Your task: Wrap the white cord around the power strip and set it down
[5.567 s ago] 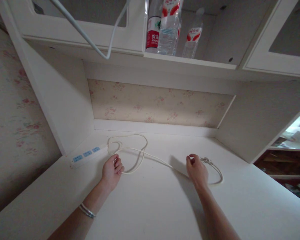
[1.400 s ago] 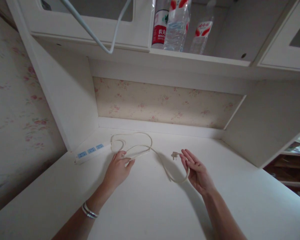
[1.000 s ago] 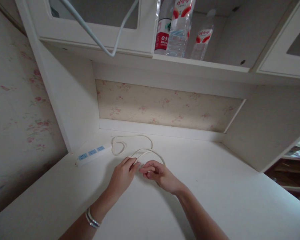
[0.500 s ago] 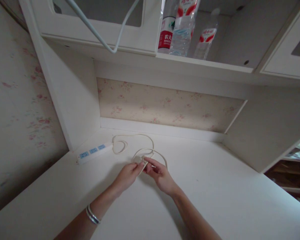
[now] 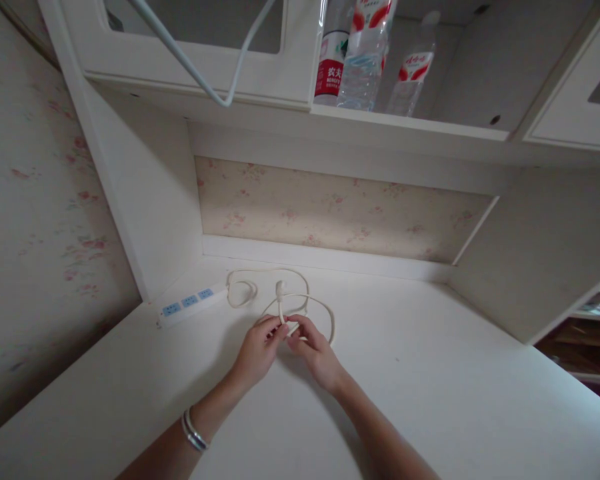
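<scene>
A white power strip (image 5: 193, 305) with blue socket faces lies at the left of the white desk. Its cream power cord (image 5: 300, 273) runs from the strip's right end and loops across the desk to my hands. My left hand (image 5: 260, 343) pinches the cord between thumb and fingers, just below the plug (image 5: 280, 288), which points up and away from me. My right hand (image 5: 313, 347) is closed on a part of the same cord beside the left one. The fingertips of both hands nearly meet, and they partly hide the cord between them.
Overhead hangs a white cabinet (image 5: 410, 133) with several plastic bottles (image 5: 363, 73) on its open shelf. A pale bent tube (image 5: 195, 70) dangles in front of it at upper left. Side panels (image 5: 145, 207) close the desk in at left and right.
The plug, held among the fingers before, now sticks up above my left hand. Both hands have shifted slightly, and the view has moved a little.
</scene>
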A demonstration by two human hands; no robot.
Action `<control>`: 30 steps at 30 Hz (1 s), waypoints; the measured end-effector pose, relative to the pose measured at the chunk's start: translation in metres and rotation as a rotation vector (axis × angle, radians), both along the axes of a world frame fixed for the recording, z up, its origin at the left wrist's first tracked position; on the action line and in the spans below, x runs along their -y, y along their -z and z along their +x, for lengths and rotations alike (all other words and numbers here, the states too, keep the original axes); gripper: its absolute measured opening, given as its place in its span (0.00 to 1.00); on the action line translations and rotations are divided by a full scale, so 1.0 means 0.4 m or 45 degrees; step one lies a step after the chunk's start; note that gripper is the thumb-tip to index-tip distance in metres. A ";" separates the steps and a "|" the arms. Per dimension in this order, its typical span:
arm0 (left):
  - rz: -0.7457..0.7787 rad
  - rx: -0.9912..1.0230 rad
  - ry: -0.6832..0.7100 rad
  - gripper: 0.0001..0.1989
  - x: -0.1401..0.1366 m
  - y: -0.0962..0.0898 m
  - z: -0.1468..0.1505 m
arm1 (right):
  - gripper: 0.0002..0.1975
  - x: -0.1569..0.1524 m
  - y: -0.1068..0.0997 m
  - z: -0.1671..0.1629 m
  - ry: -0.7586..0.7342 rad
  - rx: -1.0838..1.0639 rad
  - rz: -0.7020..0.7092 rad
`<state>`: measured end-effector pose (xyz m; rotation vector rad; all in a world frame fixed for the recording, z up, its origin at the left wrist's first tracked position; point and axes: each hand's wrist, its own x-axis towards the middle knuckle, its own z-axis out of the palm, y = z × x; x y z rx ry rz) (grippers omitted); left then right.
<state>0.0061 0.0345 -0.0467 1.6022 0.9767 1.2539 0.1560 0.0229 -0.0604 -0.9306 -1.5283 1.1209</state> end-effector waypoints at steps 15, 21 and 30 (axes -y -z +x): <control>0.099 -0.055 0.184 0.19 0.017 0.011 0.009 | 0.20 0.017 -0.046 -0.003 0.163 -0.098 -0.171; 0.415 -0.550 0.137 0.16 0.034 0.026 0.042 | 0.16 0.012 -0.101 0.004 -0.080 -1.012 -0.423; 0.708 -0.891 0.127 0.08 0.032 0.026 0.049 | 0.13 0.059 -0.221 0.043 -0.368 -1.128 -0.508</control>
